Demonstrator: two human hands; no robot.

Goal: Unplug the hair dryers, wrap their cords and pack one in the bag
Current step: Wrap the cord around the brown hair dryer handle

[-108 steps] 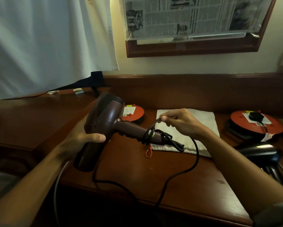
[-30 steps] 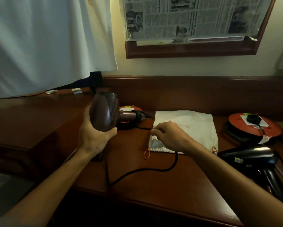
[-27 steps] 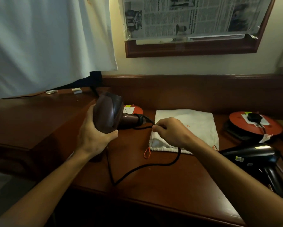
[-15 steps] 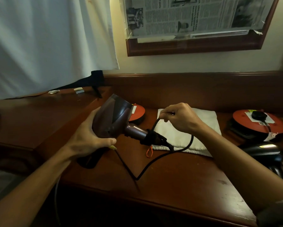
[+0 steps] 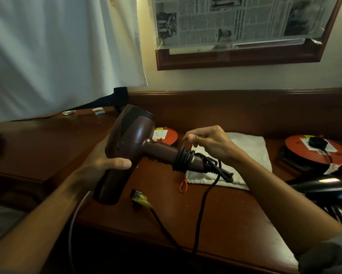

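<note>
Dark wooden desk (image 5: pixel 215 218), newspaper-covered frame above. Brown hair dryer (image 5: pixel 130 147) is gripped by the left hand (image 5: pixel 108 165) at centre; several cord (image 5: pixel 184 158) turns are wound, the cord pinched by the right hand (image 5: pixel 207 144). Plug (image 5: pixel 139 198) lies loose nearby. Black dryer (image 5: pixel 320 187), right, seems still plugged in; white bag (image 5: pixel 251 153) unpacked.

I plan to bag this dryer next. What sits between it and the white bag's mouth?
Nothing solid. The brown hair dryer hangs just left of the white drawstring bag; only its own loose cord trails across the bag's near edge, pinched by the right hand.
</note>
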